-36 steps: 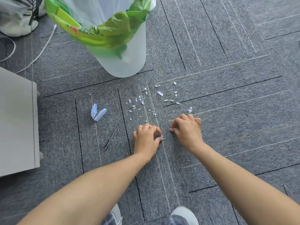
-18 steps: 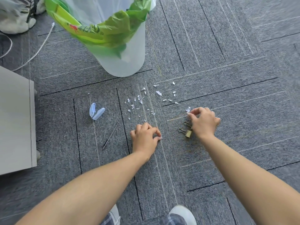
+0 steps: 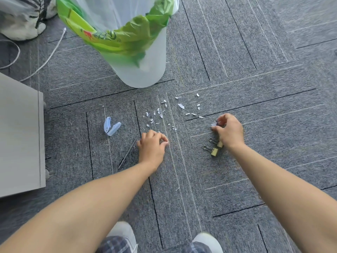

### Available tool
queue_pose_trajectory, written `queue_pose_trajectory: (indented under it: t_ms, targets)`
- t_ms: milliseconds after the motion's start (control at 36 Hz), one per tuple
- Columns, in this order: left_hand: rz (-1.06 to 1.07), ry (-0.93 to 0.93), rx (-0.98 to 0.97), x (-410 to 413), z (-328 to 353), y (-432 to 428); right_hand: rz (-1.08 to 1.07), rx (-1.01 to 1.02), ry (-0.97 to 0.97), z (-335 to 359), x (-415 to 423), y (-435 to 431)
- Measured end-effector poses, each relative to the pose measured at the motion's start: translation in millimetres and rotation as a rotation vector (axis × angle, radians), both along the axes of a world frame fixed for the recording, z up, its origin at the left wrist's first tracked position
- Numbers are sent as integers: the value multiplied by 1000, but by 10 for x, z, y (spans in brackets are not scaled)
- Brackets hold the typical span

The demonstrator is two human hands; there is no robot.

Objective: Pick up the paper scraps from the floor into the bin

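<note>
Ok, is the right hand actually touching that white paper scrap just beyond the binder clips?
Touching. The head view shows the right hand pinching the paper scrap between thumb and fingertips, with no carpet showing between them.

Approx. 30 scraps [image 3: 180, 106], 2 clips [image 3: 214, 151], 1 bin [image 3: 145, 70].

Arms outstretched, left hand [image 3: 152, 145] pinched closed, right hand [image 3: 229, 132] pinching a paper scrap [image 3: 213, 123].

Bare carpet [image 3: 156, 92] lies open between the paper scraps [image 3: 160, 115] and the bin [image 3: 144, 70]. Binder clips [image 3: 214, 152] crowd the right hand [image 3: 228, 133]; a cabinet [image 3: 20, 136] walls the left.
</note>
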State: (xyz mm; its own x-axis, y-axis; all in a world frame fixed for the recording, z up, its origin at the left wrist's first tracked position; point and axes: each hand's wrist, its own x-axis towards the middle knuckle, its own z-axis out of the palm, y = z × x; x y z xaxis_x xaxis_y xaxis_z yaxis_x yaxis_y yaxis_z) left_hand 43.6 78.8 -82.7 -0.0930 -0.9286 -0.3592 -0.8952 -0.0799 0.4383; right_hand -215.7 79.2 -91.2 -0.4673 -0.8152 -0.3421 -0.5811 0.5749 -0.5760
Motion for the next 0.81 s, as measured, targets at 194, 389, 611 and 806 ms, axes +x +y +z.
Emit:
queue_pose_trajectory:
  t_ms: [194,389,611,806]
  targets:
    - [55,32,-55,-67,15,-231,124,1,87,62,12,-47]
    - [0,53,-57,-204,0,-390,284,29,234,64,56,-96]
    - [-66,-5,-52,-318,-4,-455,284,-8,222,16,91,10]
    - [-27,-12,-67,-329,16,-447,202,-101,49,49,259,92]
